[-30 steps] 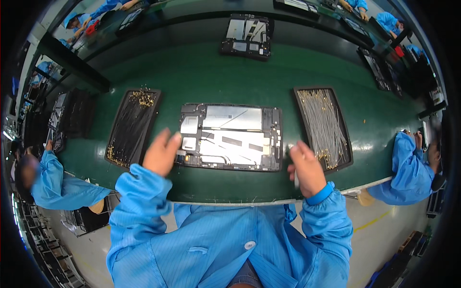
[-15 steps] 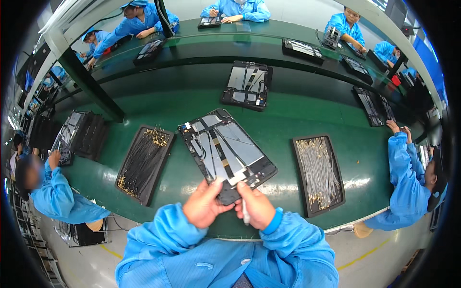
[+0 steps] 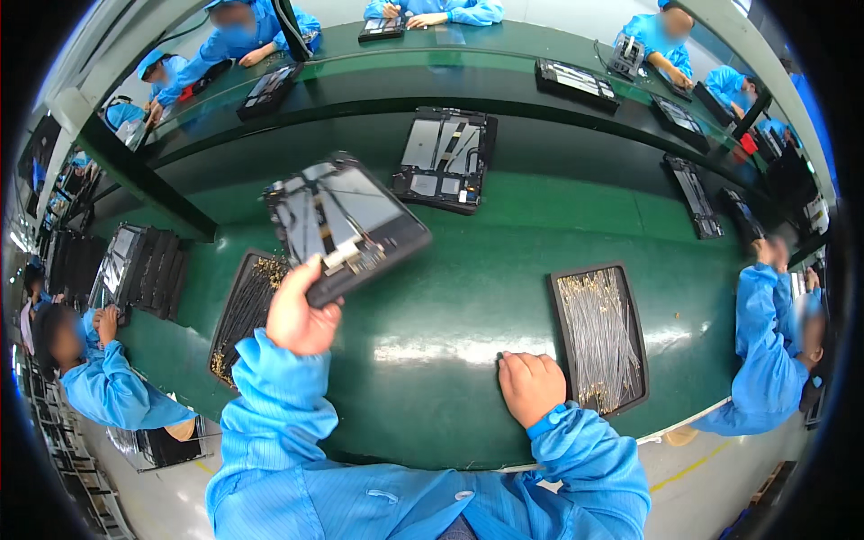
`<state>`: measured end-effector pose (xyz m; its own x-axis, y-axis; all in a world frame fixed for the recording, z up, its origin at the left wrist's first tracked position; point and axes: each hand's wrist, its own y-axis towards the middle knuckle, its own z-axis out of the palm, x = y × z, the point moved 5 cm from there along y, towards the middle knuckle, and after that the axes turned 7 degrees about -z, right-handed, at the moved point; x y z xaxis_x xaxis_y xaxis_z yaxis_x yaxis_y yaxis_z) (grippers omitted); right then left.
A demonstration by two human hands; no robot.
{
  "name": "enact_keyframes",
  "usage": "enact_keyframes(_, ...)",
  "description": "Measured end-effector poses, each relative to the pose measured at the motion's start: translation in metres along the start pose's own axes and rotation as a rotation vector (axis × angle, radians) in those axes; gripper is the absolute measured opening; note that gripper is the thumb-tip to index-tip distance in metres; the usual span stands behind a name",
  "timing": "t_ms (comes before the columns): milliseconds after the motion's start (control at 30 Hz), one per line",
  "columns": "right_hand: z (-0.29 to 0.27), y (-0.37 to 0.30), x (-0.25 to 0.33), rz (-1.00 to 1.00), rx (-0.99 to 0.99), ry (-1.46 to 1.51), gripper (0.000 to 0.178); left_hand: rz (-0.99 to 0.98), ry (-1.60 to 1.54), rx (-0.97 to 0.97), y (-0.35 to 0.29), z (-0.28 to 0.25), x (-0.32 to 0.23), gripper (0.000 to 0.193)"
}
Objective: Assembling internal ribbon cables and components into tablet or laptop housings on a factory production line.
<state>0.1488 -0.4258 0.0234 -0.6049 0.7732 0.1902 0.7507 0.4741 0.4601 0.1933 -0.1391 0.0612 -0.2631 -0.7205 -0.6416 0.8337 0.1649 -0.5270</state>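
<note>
My left hand is closed on the near corner of an opened tablet, thumb on top. The tablet is raised and tilted, its grey battery plates and dark ribbon strips facing up, and it overlaps the upper end of the left tray. That black tray holds thin black cables with gold ends. My right hand is closed, back upward, low over the green table beside the right tray. Grey cables with gold ends fill that tray. Whatever is under my right fingers is hidden.
Another opened tablet lies ahead on the table. Stacked black tablet trays stand at the left, by a co-worker. A second co-worker sits at the right. A green post rises at the left; a raised shelf crosses the far side.
My left hand has carried the tablet up and left. My right hand has let go of the tablet and moved right; the white pen-like tool it held no longer shows.
</note>
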Motion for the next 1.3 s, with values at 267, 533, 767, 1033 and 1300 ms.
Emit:
enact_keyframes(267,0.008,0.003,-0.006,0.041,-0.02,-0.037,0.011,0.095,-0.155,-0.122,0.085,-0.025,-0.022,0.012)
enact_keyframes(533,0.003,0.008,-0.015,0.058,0.01,-0.025,0.015,0.247,-0.366,-0.117,0.174,-0.016,-0.053,0.045)
enact_keyframes(767,0.011,0.008,-0.022,0.071,0.08,0.012,0.018,-0.167,-0.003,-0.174,0.182,0.05,0.038,0.07)
enact_keyframes(1033,0.014,0.007,-0.024,0.076,0.126,0.026,0.025,-0.005,-0.09,-0.407,0.206,0.057,0.038,0.022)
enact_keyframes(1300,0.011,0.002,-0.02,0.06,0.077,-0.007,0.018,0.309,0.187,0.181,0.11,0.089,0.01,0.026)
